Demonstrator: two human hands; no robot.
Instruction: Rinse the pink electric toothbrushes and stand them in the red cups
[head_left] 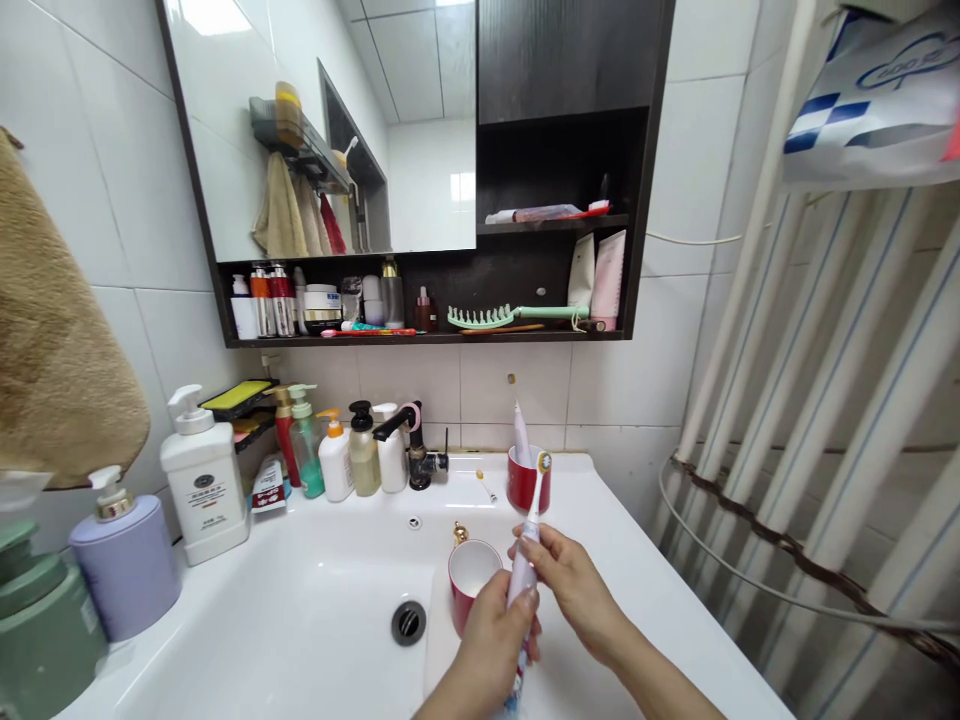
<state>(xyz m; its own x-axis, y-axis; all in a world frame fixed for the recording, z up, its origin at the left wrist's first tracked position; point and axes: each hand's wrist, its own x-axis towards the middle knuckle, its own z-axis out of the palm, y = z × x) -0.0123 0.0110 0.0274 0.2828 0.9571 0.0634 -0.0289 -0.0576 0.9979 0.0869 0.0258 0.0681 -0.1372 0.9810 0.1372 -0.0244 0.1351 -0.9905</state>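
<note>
A pale pink electric toothbrush (523,572) stands tilted upward over the right side of the sink, its bristled head at the top. My left hand (495,630) is wrapped round the lower handle, which has a coloured pattern near its base. Higher up, the fingers of my right hand (566,570) close on the handle near the base of the brush head. Just left of my hands is a red cup (459,590) with a white inside, partly hidden by my left hand. Behind the brush, another red cup (517,490) holds a second pink electric toothbrush (521,432).
A black faucet (420,455) rises at the back of the white sink (300,620). Several pump bottles (364,455) line its back and left edges. A loose brush head (486,485) lies on the rim. Above hangs a dark mirror cabinet (555,270); a radiator (825,430) stands right.
</note>
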